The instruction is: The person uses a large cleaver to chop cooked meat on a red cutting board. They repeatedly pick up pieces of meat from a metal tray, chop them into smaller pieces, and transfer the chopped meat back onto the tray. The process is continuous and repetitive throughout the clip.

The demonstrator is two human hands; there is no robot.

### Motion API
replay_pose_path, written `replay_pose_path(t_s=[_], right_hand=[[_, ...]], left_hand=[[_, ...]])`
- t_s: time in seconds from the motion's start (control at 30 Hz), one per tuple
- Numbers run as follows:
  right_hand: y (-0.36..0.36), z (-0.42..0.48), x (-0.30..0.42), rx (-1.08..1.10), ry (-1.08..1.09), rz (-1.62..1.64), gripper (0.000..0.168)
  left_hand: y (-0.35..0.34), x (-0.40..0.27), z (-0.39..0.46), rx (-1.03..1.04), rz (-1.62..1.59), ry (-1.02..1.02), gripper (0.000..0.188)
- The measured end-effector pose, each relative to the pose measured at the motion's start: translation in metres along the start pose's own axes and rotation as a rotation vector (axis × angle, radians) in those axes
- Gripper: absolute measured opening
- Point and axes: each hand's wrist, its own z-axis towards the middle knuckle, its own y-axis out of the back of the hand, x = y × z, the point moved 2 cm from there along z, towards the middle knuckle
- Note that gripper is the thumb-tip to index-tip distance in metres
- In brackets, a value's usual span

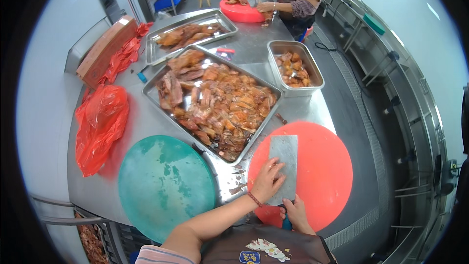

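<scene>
A wide cleaver (287, 161) lies flat over the round red cutting board (326, 176), its blade pointing away from me. Its dark blue-green handle is gripped by my right hand (296, 212). My left hand (269, 179), fingers spread, rests at the blade's left side, with fingertips over the steel; whether they press on it I cannot tell. Just beyond the boards, a large metal tray (240, 158) holds chopped, browned roast poultry (231, 102) and bigger meat pieces at its far left. A round green cutting board (165, 187), wet in patches, sits to my left.
A deep metal pan (298, 91) of meat chunks stands at the right edge of the steel table (234, 58). Another tray (154, 57) lies behind. Red plastic bags (100, 128) and a cardboard box (104, 51) line the left. Across the table, a person (300, 3) holds a cleaver over another red board (242, 15).
</scene>
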Motion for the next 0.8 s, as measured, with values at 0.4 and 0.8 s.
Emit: replay_pose_path(t_s=[0.4,0.8], right_hand=[[-0.174,0.140,0.113,0.226,0.232,-0.237,0.010],[-0.114,0.146,0.113,0.032,0.088,-0.080,0.016]], left_hand=[[0.167,0.104,0.152,-0.493,0.209,-0.105,0.024],[0.291,0.233,0.176,-0.253,1.010,0.500,0.050]])
